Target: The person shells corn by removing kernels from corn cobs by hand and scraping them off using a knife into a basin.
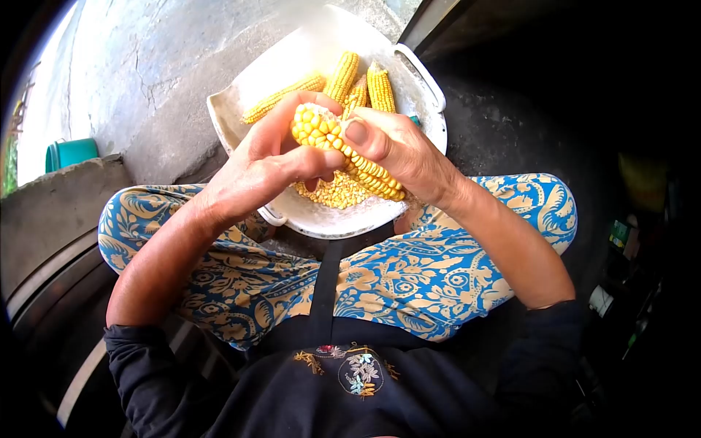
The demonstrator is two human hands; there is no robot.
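A partly bare corn cob [371,174] with yellow kernels is held above a white basin [263,64]. My left hand [266,160] has its fingers closed around the cob's upper left end. My right hand [398,150] grips the same cob from the right, its thumb pressed on the kernels close to the left thumb. Behind the hands, several whole ears of corn [342,77] lie in the basin. Loose kernels [336,193] are heaped in its near part, under the held cob. The hands hide the middle of the basin.
The basin stands on a grey concrete floor [175,80], between the person's knees in blue patterned cloth [431,270]. A low concrete ledge [58,208] and a green container [73,153] are at the left. Dark, hard-to-read clutter lies at the right edge.
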